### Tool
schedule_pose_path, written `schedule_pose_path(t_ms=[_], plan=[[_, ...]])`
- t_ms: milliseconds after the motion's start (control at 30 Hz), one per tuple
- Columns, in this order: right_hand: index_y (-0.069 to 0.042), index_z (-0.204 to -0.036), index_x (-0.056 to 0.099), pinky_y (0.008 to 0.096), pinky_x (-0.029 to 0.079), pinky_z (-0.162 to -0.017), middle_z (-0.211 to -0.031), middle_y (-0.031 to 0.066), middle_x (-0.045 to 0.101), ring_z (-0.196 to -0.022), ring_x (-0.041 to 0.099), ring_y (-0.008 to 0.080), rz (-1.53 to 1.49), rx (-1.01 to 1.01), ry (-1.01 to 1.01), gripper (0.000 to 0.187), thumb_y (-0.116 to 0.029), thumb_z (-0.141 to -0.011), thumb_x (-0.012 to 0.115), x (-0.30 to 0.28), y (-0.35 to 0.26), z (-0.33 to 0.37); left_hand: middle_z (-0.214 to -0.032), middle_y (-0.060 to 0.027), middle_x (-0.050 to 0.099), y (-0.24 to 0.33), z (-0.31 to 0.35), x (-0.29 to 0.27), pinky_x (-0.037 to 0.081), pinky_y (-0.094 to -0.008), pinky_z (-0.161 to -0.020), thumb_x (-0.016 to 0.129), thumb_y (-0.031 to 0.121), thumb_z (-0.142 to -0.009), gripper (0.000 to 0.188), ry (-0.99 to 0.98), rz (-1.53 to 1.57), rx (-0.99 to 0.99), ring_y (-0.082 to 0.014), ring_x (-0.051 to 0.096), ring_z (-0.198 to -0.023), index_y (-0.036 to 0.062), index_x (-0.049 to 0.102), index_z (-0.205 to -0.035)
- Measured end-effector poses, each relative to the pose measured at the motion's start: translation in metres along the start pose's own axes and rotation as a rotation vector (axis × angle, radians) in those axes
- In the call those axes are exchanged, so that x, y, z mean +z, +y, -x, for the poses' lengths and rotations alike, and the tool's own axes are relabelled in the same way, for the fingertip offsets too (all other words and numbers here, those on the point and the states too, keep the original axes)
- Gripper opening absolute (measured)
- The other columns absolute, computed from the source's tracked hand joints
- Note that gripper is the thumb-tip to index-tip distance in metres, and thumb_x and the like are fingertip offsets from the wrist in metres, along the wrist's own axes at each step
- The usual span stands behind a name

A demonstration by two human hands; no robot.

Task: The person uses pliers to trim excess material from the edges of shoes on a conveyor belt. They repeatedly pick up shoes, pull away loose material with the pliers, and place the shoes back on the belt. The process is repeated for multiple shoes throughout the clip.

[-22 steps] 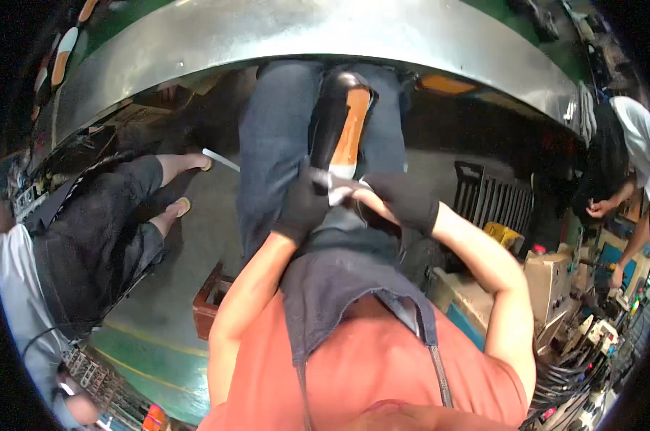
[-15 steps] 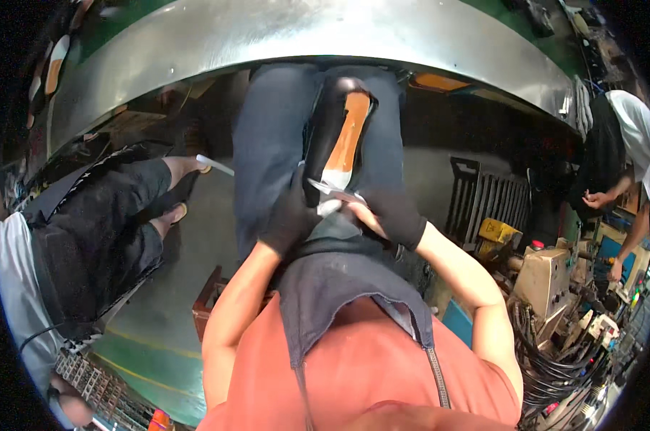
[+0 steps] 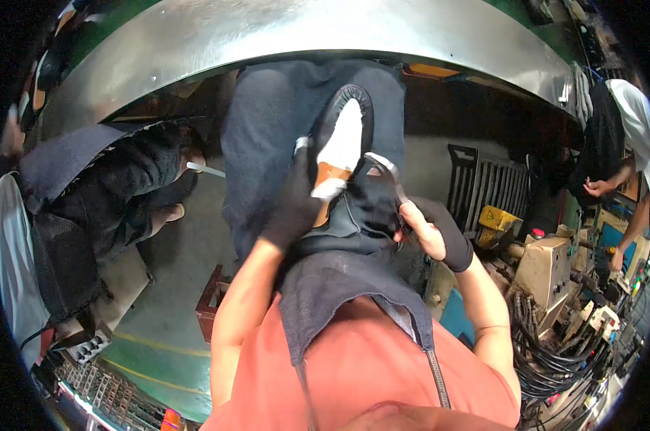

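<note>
A dark shoe (image 3: pixel 368 129) lies sole up on my lap, toe pointing away from me. Its underside is white at the front and brown toward the heel, and the edge round the toe is gathered. My left hand (image 3: pixel 296 197), in a black fingerless glove with white-covered fingertips, grips the shoe's left side and rear. To the right of the shoe, my right hand (image 3: pixel 429 228), gloved the same way, closes round a metal hand tool (image 3: pixel 391 169) with a curved tip. The tool is apart from the sole; its exact kind cannot be made out.
A metal worktable edge (image 3: pixel 325 29) curves beyond my knees. One person (image 3: pixel 109 187) sits at the left; another (image 3: pixel 627 136) works at the right. A dark slatted rack (image 3: pixel 494 179), a yellow box (image 3: pixel 499 220) and a beige control box with cables (image 3: pixel 544 273) stand right.
The shoe has turned, its toe swinging from me-and-up to a flatter view showing the white forepart. My right hand has drawn the tool off the heel area and away to the right.
</note>
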State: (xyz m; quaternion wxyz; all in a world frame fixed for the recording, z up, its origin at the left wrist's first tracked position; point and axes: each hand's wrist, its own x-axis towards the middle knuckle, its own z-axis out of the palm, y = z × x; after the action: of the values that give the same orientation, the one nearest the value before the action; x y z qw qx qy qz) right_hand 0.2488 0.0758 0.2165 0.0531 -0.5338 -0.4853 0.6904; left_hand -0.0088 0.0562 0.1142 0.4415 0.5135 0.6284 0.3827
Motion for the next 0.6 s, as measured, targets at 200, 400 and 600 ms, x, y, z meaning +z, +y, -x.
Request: schedule_pose_path(t_ms=[200, 400, 600], plan=[[0.0, -0.097, 0.061, 0.0325, 0.045, -0.07, -0.077, 0.0052, 0.057, -0.071, 0.052, 0.0148, 0.459, -0.067, -0.301, 0.035, -0.033, -0.097, 0.05, -0.027, -0.026, -0.036, -0.125, -0.0249, 0.056, 0.024, 0.019, 0.008, 0.042, -0.0357, -0.099, 0.068, 0.024, -0.083, 0.067, -0.102, -0.106, 0.149, -0.0311, 0.055, -0.117, -0.0086, 0.04, -0.134], [-0.008, -0.084, 0.057, 0.0447, 0.048, -0.058, -0.072, 0.017, 0.058, -0.064, 0.06, 0.0361, 1.203, -0.394, 0.072, 0.032, -0.039, -0.09, 0.056, -0.003, -0.016, -0.054, -0.148, -0.0267, 0.027, -0.005, 0.026, 0.027, 0.023, -0.0392, -0.113, 0.066, 0.018, -0.085, 0.077, -0.121, -0.062, 0.004, -0.0343, 0.024, -0.14, -0.0085, 0.023, -0.143], [-0.005, -0.089, 0.059, 0.0434, 0.05, -0.058, -0.078, 0.0161, 0.063, -0.062, 0.062, 0.0342, 0.863, -0.388, -0.159, 0.043, -0.047, -0.091, 0.053, -0.033, 0.01, -0.09, -0.124, -0.0205, 0.048, -0.043, 0.005, 0.021, 0.037, -0.0347, -0.099, 0.047, 0.027, -0.098, 0.054, -0.158, 0.244, -0.179, -0.026, 0.046, -0.118, -0.0052, 0.032, -0.138]])
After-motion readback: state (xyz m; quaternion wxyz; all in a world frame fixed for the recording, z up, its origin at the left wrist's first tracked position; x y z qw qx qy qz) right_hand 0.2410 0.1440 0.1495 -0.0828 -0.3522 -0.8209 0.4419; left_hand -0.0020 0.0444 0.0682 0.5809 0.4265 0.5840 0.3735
